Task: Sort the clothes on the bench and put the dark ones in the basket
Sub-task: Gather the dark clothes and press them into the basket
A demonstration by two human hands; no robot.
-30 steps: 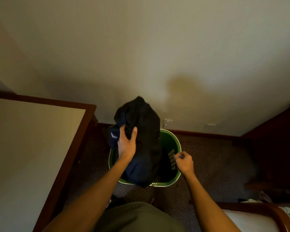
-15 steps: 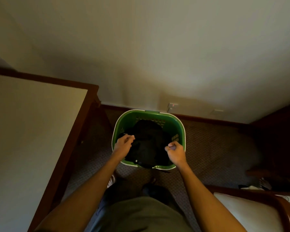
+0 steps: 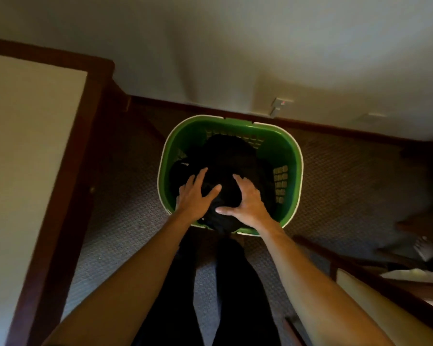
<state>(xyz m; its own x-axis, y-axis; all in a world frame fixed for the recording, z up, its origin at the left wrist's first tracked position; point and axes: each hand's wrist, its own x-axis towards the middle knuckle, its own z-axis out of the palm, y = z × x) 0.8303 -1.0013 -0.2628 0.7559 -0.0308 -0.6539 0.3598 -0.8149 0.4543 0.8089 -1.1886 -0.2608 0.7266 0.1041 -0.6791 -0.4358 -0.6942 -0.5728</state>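
Note:
A green basket (image 3: 289,146) with a white rim stands on the carpet against the wall. Dark clothes (image 3: 229,158) fill it, and a fold hangs over the near rim. My left hand (image 3: 194,196) lies flat on the dark pile at its near left, fingers spread. My right hand (image 3: 244,202) rests flat on the pile beside it, fingers apart, thumb pointing left. Neither hand grips anything.
A light-topped table with a dark wood edge (image 3: 68,171) runs along the left. The bench's wooden frame (image 3: 335,258) with a pale cushion sits at lower right, light cloth (image 3: 410,274) on it. A wall socket (image 3: 279,106) is behind the basket.
My left hand dropped the dark garment into the basket. Both hands then opened and came down flat on the pile. The view tilted down and closer.

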